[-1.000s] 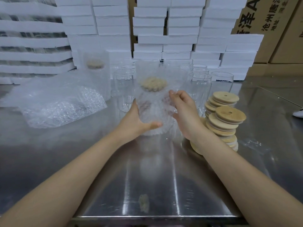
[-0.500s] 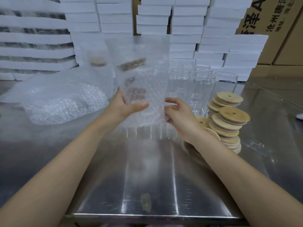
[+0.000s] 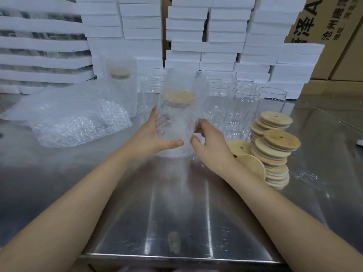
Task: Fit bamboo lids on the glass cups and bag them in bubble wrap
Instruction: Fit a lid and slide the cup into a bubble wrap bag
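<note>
A bagged cup (image 3: 177, 122) is sitting centre on the table (image 3: 176, 209), bubble-wrap bags (image 3: 78, 122) lying left, bamboo lids (image 3: 275, 148) sitting stacked right, glass cups (image 3: 237, 107) and foam boxes (image 3: 220, 46) standing behind.

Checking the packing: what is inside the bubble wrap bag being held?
A glass cup with a bamboo lid on it shows through the bag. The left hand hides the cup's lower left side.

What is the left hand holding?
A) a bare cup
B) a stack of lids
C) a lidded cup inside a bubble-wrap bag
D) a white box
C: the left hand grips a bag with a cup inside, its lid showing through.
</note>
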`<state>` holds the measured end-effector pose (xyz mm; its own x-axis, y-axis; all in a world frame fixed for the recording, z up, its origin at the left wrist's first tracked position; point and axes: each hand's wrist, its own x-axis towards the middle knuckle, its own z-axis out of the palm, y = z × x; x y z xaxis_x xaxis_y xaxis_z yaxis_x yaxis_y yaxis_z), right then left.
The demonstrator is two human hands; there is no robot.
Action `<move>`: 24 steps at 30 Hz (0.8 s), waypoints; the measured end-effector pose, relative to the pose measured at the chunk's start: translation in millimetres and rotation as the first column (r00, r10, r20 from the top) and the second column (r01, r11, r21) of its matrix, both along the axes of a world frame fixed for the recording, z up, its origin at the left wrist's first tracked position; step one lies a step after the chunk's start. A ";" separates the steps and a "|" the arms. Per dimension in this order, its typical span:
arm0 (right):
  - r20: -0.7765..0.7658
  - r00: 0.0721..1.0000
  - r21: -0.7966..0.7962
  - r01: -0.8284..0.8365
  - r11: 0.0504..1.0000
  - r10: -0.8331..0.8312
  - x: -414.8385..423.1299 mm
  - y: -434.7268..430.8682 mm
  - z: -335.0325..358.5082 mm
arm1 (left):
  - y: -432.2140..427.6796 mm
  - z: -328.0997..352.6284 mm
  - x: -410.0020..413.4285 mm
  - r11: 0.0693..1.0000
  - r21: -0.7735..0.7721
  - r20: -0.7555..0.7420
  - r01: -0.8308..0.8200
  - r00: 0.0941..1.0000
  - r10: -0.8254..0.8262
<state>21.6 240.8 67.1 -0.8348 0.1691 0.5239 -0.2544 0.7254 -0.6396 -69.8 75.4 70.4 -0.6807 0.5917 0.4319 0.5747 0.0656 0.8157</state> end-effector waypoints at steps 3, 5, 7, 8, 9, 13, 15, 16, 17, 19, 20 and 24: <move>0.087 0.996 -0.062 -0.014 0.998 0.020 -0.9 -3.5 -3.5 | -9.8 7.3 -4.5 0.996 -0.065 -0.003 0.057 0.998 -0.058; 0.121 0.993 -0.078 -0.006 0.997 0.015 -1.4 -5.0 -5.8 | -18.7 12.9 -9.7 0.994 -0.102 -0.058 -0.045 0.998 0.040; 0.143 0.989 -0.095 -0.010 0.995 0.024 -2.6 -4.3 -8.0 | -31.1 12.5 -21.4 0.948 -0.037 -0.125 -0.316 0.943 0.310; 0.154 0.988 -0.102 -0.014 0.995 0.030 -3.5 -3.9 -8.8 | -39.3 10.6 -29.2 0.876 -0.088 -0.243 -0.473 0.864 0.442; 0.163 0.986 -0.107 -0.022 0.994 0.039 -3.9 -3.5 -9.6 | -47.6 6.8 -38.1 0.767 -0.212 -0.419 -0.606 0.765 0.488; 0.140 0.983 -0.129 -0.100 0.987 0.118 -2.7 -4.6 -11.0 | -73.0 -11.9 -63.9 0.351 -0.694 -0.451 -0.629 0.760 0.469; 0.114 0.984 -0.156 -0.120 0.980 0.139 -0.9 -4.6 -9.5 | -82.0 -15.1 -64.8 0.255 -0.762 -0.396 -0.595 0.740 0.544; 0.109 0.984 -0.165 -0.123 0.979 0.142 -0.3 -4.5 -8.6 | -85.2 -15.5 -66.0 0.213 -0.773 -0.393 -0.598 0.715 0.578; 0.107 0.984 -0.172 -0.126 0.977 0.145 0.3 -4.1 -7.8 | -87.8 -14.5 -66.1 0.188 -0.781 -0.378 -0.595 0.691 0.616; 0.107 0.983 -0.179 -0.127 0.976 0.148 0.0 -3.7 -7.7 | -92.3 -11.4 -65.8 0.167 -0.785 -0.348 -0.597 0.648 0.678; 0.106 0.983 -0.175 -0.129 0.976 0.149 -0.5 -3.4 -8.3 | -91.8 -9.7 -64.3 0.152 -0.776 -0.354 -0.612 0.622 0.698; 0.106 0.984 -0.160 -0.127 0.979 0.145 -4.1 -1.5 -12.1 | -74.1 1.9 -51.1 0.196 -0.524 -0.489 -0.829 0.480 0.728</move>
